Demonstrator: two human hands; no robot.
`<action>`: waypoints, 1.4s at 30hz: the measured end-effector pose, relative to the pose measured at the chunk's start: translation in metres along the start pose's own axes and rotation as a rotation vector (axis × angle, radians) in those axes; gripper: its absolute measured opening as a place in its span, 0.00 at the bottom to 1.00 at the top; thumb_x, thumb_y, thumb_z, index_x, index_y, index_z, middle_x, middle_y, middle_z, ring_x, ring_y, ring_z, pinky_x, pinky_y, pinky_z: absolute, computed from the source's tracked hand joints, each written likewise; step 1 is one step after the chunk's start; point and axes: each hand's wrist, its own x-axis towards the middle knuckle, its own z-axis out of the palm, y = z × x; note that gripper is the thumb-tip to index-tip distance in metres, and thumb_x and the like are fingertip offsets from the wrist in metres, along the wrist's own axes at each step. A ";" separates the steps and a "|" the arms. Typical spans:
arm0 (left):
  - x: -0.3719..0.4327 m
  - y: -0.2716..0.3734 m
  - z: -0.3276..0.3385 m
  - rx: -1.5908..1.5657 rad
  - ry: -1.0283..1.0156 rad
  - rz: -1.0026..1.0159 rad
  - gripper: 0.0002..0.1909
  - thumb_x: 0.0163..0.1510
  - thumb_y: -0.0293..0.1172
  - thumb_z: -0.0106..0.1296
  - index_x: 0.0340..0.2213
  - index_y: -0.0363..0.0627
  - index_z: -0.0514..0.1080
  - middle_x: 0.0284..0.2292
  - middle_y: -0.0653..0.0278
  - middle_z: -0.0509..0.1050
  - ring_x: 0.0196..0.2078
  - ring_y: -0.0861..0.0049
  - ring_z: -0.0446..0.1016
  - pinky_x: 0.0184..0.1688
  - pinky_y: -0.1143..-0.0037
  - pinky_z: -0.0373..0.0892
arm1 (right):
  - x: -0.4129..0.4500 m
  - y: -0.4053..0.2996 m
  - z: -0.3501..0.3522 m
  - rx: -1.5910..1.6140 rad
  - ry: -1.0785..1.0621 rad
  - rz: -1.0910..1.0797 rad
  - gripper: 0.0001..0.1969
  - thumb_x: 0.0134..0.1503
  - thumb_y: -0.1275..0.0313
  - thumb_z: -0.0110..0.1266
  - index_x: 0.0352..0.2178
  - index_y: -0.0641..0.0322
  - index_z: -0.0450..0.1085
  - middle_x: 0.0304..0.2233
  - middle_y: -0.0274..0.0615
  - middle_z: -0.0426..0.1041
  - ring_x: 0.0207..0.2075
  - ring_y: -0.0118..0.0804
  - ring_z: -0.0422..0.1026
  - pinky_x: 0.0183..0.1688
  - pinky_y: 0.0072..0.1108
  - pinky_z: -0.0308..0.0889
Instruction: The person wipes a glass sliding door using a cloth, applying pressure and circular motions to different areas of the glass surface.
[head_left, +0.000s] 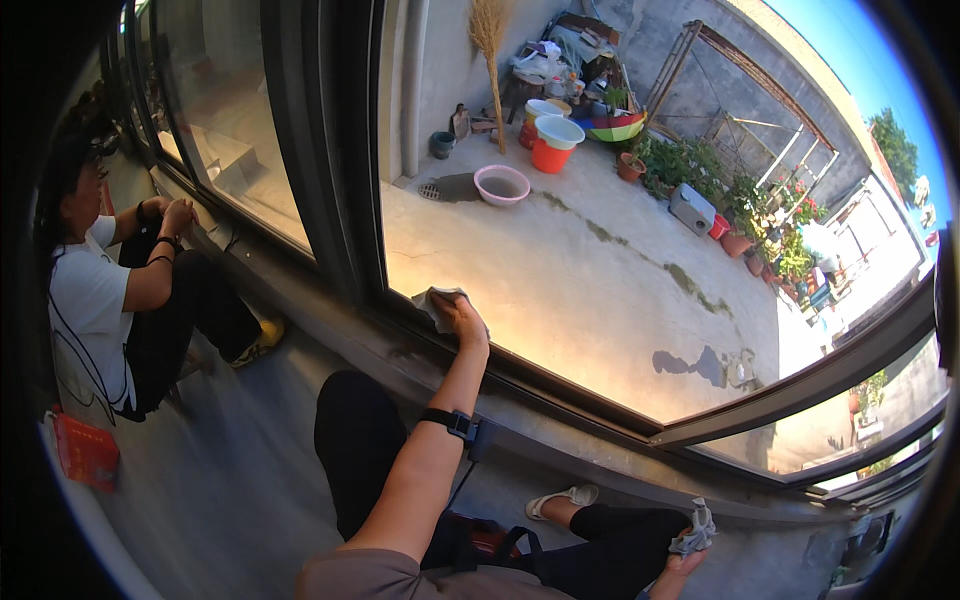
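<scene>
Against the lower left corner of a large window pane (570, 352), my left hand (466, 322) presses a grey cloth (435, 304). The arm is stretched out, with a black strap and device on the forearm. Just below that hand runs the dark metal window frame (540, 390). Down at the right, beside my bent knee, my right hand (684, 562) holds a crumpled grey rag (702, 531). Part of the left fingers is hidden by the cloth.
Left of me sits a person (94, 292) in a white shirt, hands together, near a red bag (84, 452). A ledge (352, 337) runs under the window. Beyond the glass are a pink basin (502, 185), a red bucket (556, 154), a straw broom (491, 45) and potted plants (686, 165).
</scene>
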 end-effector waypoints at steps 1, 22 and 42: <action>-0.036 0.003 0.010 0.004 -0.044 -0.050 0.35 0.53 0.42 0.32 0.55 0.40 0.32 0.57 0.54 0.32 0.60 0.66 0.32 0.58 0.73 0.36 | -0.006 0.001 0.011 -0.009 0.000 -0.010 0.19 0.53 0.66 0.34 0.44 0.64 0.59 0.43 0.48 0.65 0.40 0.46 0.68 0.36 0.28 0.70; -0.204 -0.020 0.045 -0.678 -0.455 -1.250 0.20 0.55 0.42 0.31 0.37 0.34 0.58 0.44 0.51 0.58 0.47 0.57 0.57 0.52 0.56 0.52 | -0.063 0.018 0.080 0.256 0.061 0.005 0.18 0.55 0.62 0.33 0.44 0.60 0.60 0.42 0.43 0.66 0.38 0.41 0.69 0.31 0.26 0.71; -0.181 0.037 0.042 0.227 -0.542 0.061 0.30 0.48 0.17 0.37 0.52 0.45 0.44 0.47 0.58 0.49 0.48 0.67 0.55 0.48 0.73 0.58 | -0.048 0.024 0.076 0.240 0.143 0.064 0.18 0.54 0.62 0.32 0.43 0.58 0.60 0.41 0.41 0.67 0.39 0.40 0.69 0.30 0.24 0.71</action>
